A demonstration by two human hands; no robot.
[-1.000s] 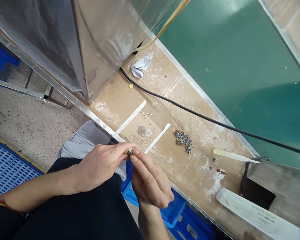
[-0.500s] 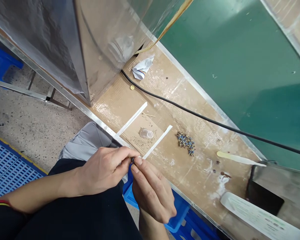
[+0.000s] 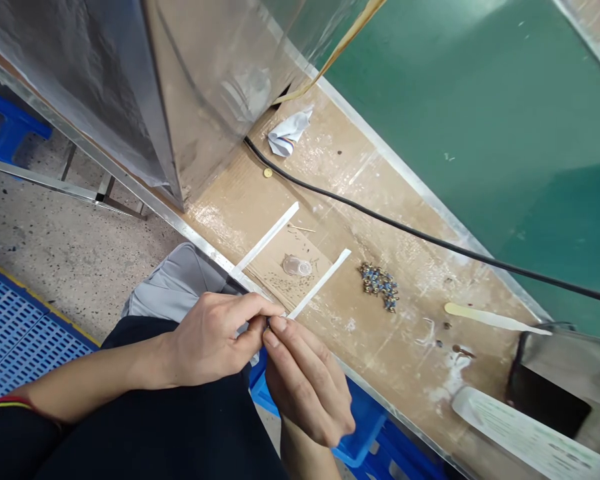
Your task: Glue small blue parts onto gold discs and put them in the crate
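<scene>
My left hand [image 3: 223, 337] and my right hand [image 3: 307, 380] meet fingertip to fingertip at the table's front edge. Between them is a tiny dark part [image 3: 268, 323], mostly covered by the fingers, so its kind cannot be told. Both hands are closed in a pinch. Just beyond them lies a cardboard piece [image 3: 273, 260] with white tape strips [image 3: 323, 283] along two sides. On it stand a small clear plastic cup [image 3: 297, 265], scattered tiny pieces and a thin stick [image 3: 301, 228]. To the right is a pile of small blue and brass-coloured parts [image 3: 379, 285].
A black cable [image 3: 380, 223] crosses the table. Farther back lies a crumpled white cloth [image 3: 290, 132] beside a big metal box [image 3: 215, 87]. At right are a pale flat strip [image 3: 495, 319] and a long white printed box [image 3: 535, 433]. A blue bin [image 3: 360, 427] sits below the edge.
The view has shifted slightly, so the table's things appear a little farther right. My hands keep the same pinch, and the dark part between them shows slightly less.
</scene>
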